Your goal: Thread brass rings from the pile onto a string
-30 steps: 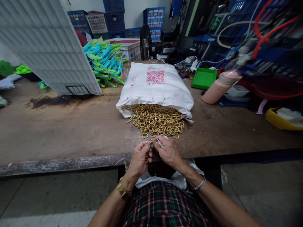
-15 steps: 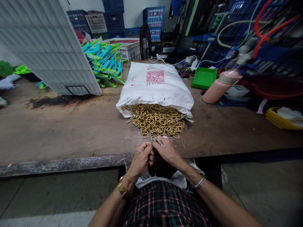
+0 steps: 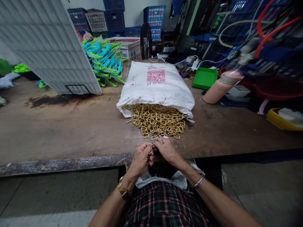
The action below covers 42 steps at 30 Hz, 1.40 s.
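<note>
A white woven sack [image 3: 175, 85] with red print lies on the table, and a heap of gold-coloured metal rings [image 3: 157, 121] spills from its mouth. My left hand [image 3: 141, 157] is closed on gold rings [image 3: 150, 152], which show partly between its fingers. Its fingertips meet those of my right hand [image 3: 168, 152], just above the table's near edge. Out of my right hand's grip sticks a small, flat, greyish tool [image 3: 160, 140], perhaps a blade; most of it is hidden. One loose ring lies just beyond the fingers.
A tilted white ribbed panel [image 3: 56, 47] stands at left, beside piled blue-and-green plastic pieces [image 3: 106, 61]. To the right are a green tray [image 3: 204, 78], a pink bottle [image 3: 219, 88] and a yellow container [image 3: 282, 121]. Another person's hand [image 3: 88, 36] shows behind the panel.
The right fingertips have shifted slightly toward the left hand, and the tool has tilted a little. Behind the panel, the other person's hand shows more. The ring heap looks unchanged.
</note>
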Tool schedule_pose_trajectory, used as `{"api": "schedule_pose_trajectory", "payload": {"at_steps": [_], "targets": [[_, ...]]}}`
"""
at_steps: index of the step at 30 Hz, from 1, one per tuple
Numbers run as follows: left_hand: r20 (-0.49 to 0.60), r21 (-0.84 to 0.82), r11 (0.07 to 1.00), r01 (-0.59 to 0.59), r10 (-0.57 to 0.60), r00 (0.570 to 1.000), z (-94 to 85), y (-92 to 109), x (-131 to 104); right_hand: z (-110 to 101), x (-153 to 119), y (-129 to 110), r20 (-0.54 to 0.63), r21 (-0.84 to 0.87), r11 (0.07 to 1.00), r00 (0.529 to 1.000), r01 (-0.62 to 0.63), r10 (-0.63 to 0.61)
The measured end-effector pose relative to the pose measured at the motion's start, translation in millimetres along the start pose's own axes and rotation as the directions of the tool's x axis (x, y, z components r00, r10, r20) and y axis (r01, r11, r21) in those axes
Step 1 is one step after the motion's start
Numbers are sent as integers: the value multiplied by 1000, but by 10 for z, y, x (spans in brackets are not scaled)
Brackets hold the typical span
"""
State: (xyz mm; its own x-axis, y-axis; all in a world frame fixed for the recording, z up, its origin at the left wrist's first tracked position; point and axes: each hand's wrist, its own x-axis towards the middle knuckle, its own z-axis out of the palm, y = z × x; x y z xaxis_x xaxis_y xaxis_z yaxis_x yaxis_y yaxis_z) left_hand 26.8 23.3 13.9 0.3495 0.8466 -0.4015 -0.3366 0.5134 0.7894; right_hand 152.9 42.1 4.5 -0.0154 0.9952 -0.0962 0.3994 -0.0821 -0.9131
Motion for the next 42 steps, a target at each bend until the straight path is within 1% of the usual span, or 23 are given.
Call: {"api": "schedule_pose_trajectory", "payload": {"at_steps": [3,5,8,9,12,15,20,25,27,29,31,34,36,39,42], "targets": [[13,-16,1000,8,-8,1000,0,-5,4,-4,10,17,4,-9,1000,1000,10,-10],[13,-32,999,5,-4,1000,-6,-10,3,-28,12,16,-12,-59,998,1000,15,-16],[4,-55,998,-13,14,1000,-18,-15,-4,-84,-7,4,-52,-216,976,998,28,-40],[2,-62,998,-20,20,1000,-21,-17,-6,-101,-20,-2,-45,-278,960,997,43,-58],[-6,-68,997,-46,46,999,-25,-27,-8,-126,-74,-16,53,-441,889,992,127,-116],[-16,-52,996,-73,72,997,-24,-47,-7,-107,-119,-23,158,-545,817,980,189,-121],[-16,22,993,-120,120,993,-39,-102,-5,-83,-131,-25,252,-599,773,965,210,-67],[-7,109,979,-174,176,984,-76,-175,-8,-123,-120,-45,342,-617,750,940,237,-15],[-1,125,975,-184,186,983,-80,-184,-24,-151,-113,-56,355,-656,718,935,232,22],[13,124,975,-184,184,983,-70,-170,-57,-185,-102,-65,325,-720,661,944,211,52],[57,82,982,-168,164,985,-46,-135,-103,-219,-86,-69,273,-780,599,960,181,67],[159,-65,993,-102,111,981,-4,-62,-170,-236,-51,-54,182,-830,542,982,130,43],[187,-187,982,-38,73,980,7,-18,-189,-209,-23,-34,91,-836,545,996,71,8],[143,-319,947,31,15,990,-22,14,-176,-131,19,-10,-41,-810,587,999,-13,-35],[74,-377,925,57,-31,997,-86,3,-151,-60,46,-12,-85,-805,592,995,-37,-54]]}}
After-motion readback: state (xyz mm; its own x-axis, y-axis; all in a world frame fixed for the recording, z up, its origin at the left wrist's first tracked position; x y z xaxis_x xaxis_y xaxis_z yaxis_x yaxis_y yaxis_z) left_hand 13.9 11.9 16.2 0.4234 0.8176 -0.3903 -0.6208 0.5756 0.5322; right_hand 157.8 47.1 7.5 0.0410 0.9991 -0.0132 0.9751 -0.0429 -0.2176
